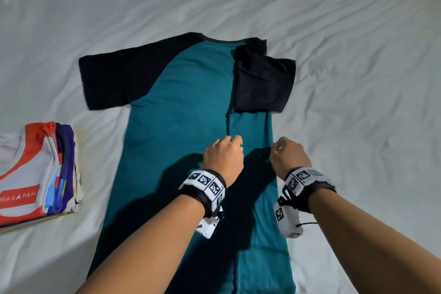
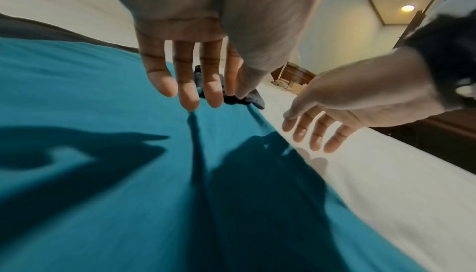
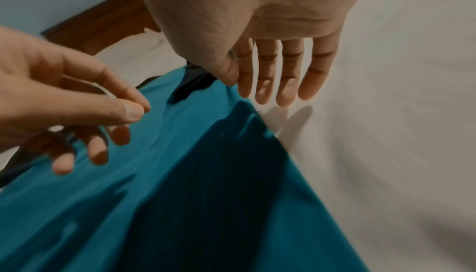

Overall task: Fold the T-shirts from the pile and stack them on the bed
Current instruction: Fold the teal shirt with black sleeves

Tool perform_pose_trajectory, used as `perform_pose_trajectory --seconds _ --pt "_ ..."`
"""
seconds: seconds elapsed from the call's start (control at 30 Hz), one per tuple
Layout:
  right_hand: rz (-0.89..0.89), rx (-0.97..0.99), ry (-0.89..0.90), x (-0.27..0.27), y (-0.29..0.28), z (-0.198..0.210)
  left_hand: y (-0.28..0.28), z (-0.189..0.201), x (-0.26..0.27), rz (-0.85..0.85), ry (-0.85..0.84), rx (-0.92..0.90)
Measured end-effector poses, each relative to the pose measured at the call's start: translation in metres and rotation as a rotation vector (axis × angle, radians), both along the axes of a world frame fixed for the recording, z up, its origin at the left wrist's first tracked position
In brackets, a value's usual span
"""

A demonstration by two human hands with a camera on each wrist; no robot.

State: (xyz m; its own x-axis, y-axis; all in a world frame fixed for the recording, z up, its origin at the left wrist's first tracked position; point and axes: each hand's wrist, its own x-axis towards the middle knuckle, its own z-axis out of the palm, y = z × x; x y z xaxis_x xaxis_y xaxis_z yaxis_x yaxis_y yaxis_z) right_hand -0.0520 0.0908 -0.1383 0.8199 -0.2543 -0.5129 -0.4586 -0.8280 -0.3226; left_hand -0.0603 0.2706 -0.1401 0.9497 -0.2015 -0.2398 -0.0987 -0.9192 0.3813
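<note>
Your teal T-shirt (image 1: pixel 181 126) with black raglan sleeves lies flat mid-frame on the wrinkled white bed (image 1: pixel 358 55), its right side folded inward. Your left hand (image 1: pixel 223 156) and right hand (image 1: pixel 290 155) hover above it, fingers loosely extended, holding nothing. The folded stack (image 1: pixel 35 172) sits at left.

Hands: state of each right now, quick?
Left hand: open, fingers straight, holding nothing, over the teal T-shirt.
Right hand: open, fingers straight, holding nothing, at the shirt's right edge.

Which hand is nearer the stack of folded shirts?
Left. The left hand is over the teal shirt, closer to the folded stack; the right hand is farther away.
</note>
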Motion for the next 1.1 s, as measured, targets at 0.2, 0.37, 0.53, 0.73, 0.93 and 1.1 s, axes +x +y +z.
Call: perform_pose_trajectory --seconds 0.2,0.37,0.53,0.73,0.93,1.1 --pt "-0.143 0.095 -0.179 0.097 -0.038 -0.017 -0.050 0.000 0.065 -0.027 -0.050 -0.088" --pt "-0.247 0.166 -0.252 0.165 -0.060 -0.025 -0.085 -0.016 0.103 -0.080 -0.050 -0.042" --pt "-0.277 0.201 -0.285 0.217 -0.067 -0.030 -0.107 -0.023 0.126 -0.103 -0.029 -0.073" --pt "-0.341 0.207 -0.274 0.239 -0.062 -0.037 -0.099 -0.026 0.134 0.010 -0.040 -0.183" --pt "-0.601 0.524 -0.411 0.219 -0.039 -0.019 -0.046 -0.012 0.123 0.394 -0.122 -0.682" --pt "-0.808 0.736 -0.509 0.168 0.002 -0.006 0.006 0.010 0.112 0.785 0.098 -1.113"
